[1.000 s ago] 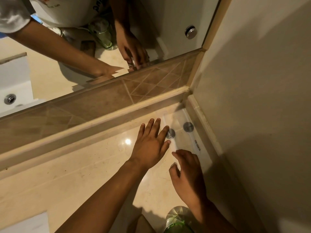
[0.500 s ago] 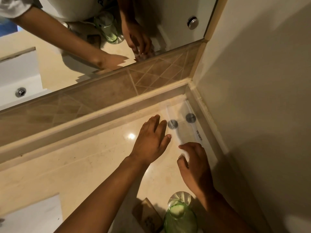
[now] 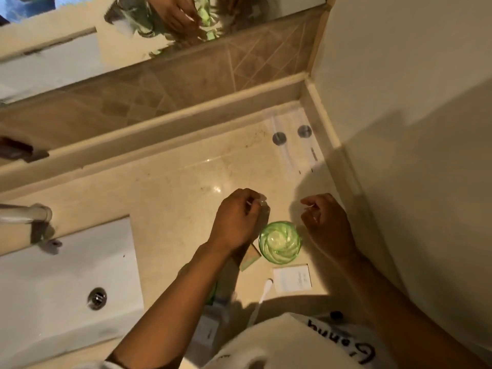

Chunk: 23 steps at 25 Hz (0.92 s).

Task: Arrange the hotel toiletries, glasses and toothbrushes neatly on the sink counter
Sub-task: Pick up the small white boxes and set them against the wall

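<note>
A green glass [image 3: 279, 242] stands upright on the beige counter [image 3: 165, 187], between my two hands. My left hand [image 3: 237, 222] hovers just left of and beyond it, fingers curled tight around something small and clear that I cannot make out. My right hand [image 3: 328, 222] is to the right of the glass, fingers curled in, with nothing visible in it. Two clear packets with grey round caps [image 3: 279, 137] [image 3: 304, 131] lie side by side in the far right corner. A white toothbrush [image 3: 263, 291], a white card [image 3: 291, 278] and a small brown box [image 3: 250, 258] lie near the front edge.
The white sink basin [image 3: 66, 275] with its drain [image 3: 97, 296] is at the left, below the tap [image 3: 26, 214]. A mirror [image 3: 66, 57] and a tiled ledge run along the back. The wall [image 3: 399, 129] closes the right side. More toiletries lie half hidden under my left forearm.
Both hands have pulled back from the corner packets toward me and now flank the green glass. The view has tilted down, so the sink, card and toothbrush show.
</note>
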Each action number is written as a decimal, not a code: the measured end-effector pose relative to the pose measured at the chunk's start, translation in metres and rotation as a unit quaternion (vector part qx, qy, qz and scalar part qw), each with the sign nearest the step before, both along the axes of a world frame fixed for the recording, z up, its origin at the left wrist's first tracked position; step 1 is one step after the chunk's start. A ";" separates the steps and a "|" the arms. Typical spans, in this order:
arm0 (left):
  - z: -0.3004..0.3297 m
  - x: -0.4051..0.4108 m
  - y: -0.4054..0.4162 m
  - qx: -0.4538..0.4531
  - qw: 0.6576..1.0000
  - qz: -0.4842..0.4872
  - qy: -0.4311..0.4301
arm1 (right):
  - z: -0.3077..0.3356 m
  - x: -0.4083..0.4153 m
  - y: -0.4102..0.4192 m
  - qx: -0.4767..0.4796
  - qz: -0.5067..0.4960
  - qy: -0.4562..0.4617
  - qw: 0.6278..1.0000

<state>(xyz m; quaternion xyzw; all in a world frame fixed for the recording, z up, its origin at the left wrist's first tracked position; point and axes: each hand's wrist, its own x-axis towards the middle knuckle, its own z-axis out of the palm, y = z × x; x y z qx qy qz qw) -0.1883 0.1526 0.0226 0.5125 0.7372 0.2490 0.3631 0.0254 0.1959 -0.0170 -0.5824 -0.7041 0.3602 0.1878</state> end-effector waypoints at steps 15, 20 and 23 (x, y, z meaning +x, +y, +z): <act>-0.014 0.072 -0.148 -0.170 0.973 0.102 -0.120 | -0.002 0.039 -0.113 -0.158 0.043 -0.078 0.983; -0.014 0.086 -0.150 -0.181 0.976 0.073 -0.098 | -0.010 0.045 -0.121 -0.166 0.049 -0.091 0.981; -0.015 0.086 -0.150 -0.183 0.972 0.091 -0.119 | -0.007 0.048 -0.125 -0.171 0.029 -0.071 0.982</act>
